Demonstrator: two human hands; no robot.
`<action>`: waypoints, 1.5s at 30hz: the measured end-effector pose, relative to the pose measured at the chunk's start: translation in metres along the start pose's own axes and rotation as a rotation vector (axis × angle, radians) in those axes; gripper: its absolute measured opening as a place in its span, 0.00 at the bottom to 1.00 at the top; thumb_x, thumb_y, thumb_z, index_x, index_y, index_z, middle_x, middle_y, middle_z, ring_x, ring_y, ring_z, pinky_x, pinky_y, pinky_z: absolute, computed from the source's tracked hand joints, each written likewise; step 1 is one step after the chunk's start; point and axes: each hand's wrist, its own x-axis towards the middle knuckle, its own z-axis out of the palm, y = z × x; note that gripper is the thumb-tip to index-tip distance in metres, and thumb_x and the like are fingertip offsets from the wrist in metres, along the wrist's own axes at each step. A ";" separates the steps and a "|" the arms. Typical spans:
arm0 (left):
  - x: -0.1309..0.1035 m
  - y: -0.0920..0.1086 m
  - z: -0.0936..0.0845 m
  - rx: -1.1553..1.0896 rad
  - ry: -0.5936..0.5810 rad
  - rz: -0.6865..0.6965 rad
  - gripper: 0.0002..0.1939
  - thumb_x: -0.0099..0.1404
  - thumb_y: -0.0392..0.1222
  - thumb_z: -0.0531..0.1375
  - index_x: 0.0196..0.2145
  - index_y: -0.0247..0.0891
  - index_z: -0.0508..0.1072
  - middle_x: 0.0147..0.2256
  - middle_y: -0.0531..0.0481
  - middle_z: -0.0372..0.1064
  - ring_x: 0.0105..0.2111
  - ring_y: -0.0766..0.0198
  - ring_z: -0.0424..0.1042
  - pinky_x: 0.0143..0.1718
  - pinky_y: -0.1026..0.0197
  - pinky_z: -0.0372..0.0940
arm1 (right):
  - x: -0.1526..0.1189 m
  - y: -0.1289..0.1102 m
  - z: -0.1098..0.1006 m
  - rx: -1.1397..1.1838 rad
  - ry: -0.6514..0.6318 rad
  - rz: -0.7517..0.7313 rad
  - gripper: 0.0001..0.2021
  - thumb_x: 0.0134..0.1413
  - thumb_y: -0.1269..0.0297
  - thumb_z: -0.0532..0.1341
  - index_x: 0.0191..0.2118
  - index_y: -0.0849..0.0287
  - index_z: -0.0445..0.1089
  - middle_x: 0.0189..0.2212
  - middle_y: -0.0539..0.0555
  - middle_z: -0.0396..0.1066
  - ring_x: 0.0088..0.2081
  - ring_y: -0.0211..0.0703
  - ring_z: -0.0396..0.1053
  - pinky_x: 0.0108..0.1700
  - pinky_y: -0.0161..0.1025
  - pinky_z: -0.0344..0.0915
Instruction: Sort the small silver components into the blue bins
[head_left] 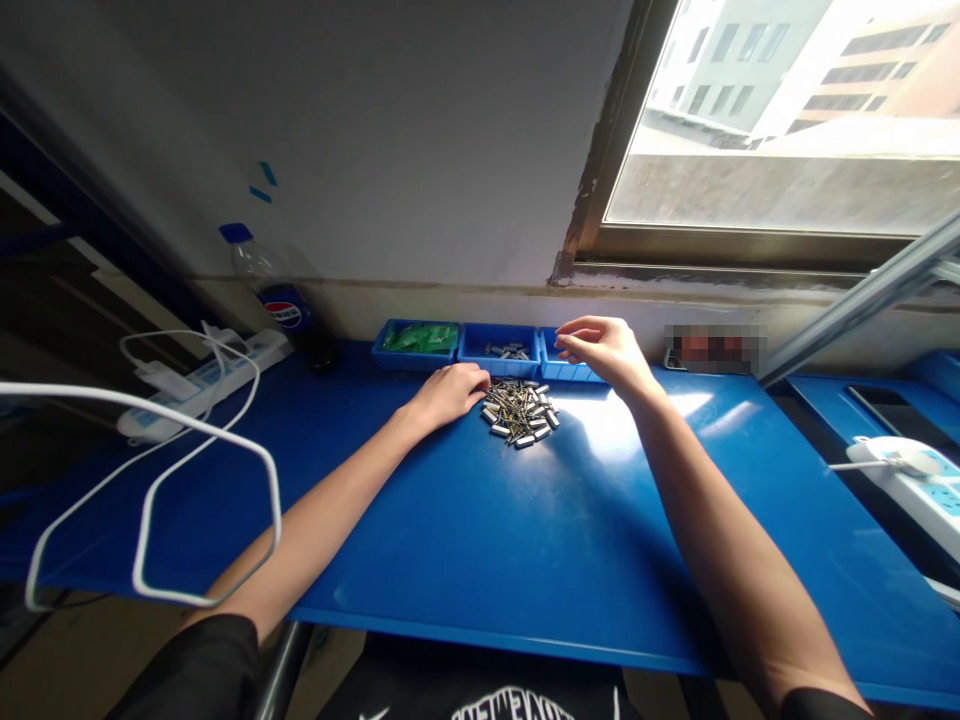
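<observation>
Here, the left hand is curling at the edge of the metal-part pile lying on the surface; the right hand is hovering, nearly pinching together, by the rightmost blue bin; whether either is gripping anything, I cannot tell.

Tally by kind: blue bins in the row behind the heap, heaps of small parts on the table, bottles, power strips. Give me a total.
Blue bins in the row: 3
Heap of small parts: 1 (pieces too jumbled to count)
Bottle: 1
Power strips: 2
Total: 7
</observation>
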 end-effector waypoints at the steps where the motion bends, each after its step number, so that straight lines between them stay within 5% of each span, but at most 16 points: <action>1: 0.000 0.000 -0.001 0.009 -0.002 0.001 0.05 0.69 0.37 0.61 0.39 0.39 0.78 0.42 0.46 0.77 0.39 0.58 0.77 0.40 0.60 0.69 | 0.000 0.000 0.002 0.022 -0.038 0.004 0.11 0.51 0.61 0.69 0.39 0.61 0.80 0.31 0.58 0.82 0.32 0.46 0.81 0.34 0.38 0.77; 14: 0.002 -0.006 -0.025 -0.159 0.073 0.057 0.03 0.69 0.37 0.62 0.35 0.37 0.75 0.36 0.47 0.75 0.35 0.60 0.74 0.39 0.60 0.66 | 0.000 0.008 0.013 -0.007 -0.285 0.028 0.10 0.55 0.60 0.70 0.40 0.60 0.80 0.31 0.55 0.82 0.32 0.42 0.79 0.36 0.36 0.75; 23: 0.004 0.024 -0.022 -0.283 0.188 0.064 0.07 0.72 0.39 0.58 0.38 0.36 0.75 0.37 0.46 0.77 0.36 0.60 0.74 0.40 0.59 0.66 | -0.009 0.002 0.024 0.142 -0.556 0.024 0.20 0.52 0.57 0.73 0.49 0.59 0.79 0.33 0.56 0.82 0.34 0.42 0.79 0.39 0.37 0.75; 30: 0.005 0.029 -0.016 -0.317 0.263 0.046 0.08 0.72 0.40 0.59 0.37 0.36 0.76 0.36 0.46 0.77 0.35 0.61 0.75 0.40 0.60 0.67 | -0.011 0.003 0.035 0.274 -0.472 0.008 0.19 0.45 0.53 0.76 0.39 0.61 0.81 0.29 0.55 0.81 0.32 0.41 0.77 0.40 0.38 0.74; 37: 0.004 0.025 -0.013 -0.301 0.219 0.031 0.10 0.71 0.43 0.60 0.40 0.37 0.80 0.38 0.47 0.81 0.36 0.60 0.77 0.41 0.60 0.69 | -0.008 0.004 0.034 0.219 -0.374 -0.023 0.15 0.46 0.56 0.74 0.36 0.62 0.82 0.26 0.54 0.79 0.28 0.40 0.75 0.36 0.36 0.73; 45: -0.001 0.013 -0.018 -0.025 -0.023 -0.031 0.07 0.67 0.37 0.62 0.39 0.39 0.82 0.44 0.45 0.80 0.43 0.56 0.79 0.45 0.59 0.71 | -0.001 0.003 0.015 -0.181 0.136 -0.074 0.09 0.48 0.63 0.68 0.35 0.60 0.83 0.27 0.55 0.81 0.33 0.49 0.80 0.39 0.40 0.75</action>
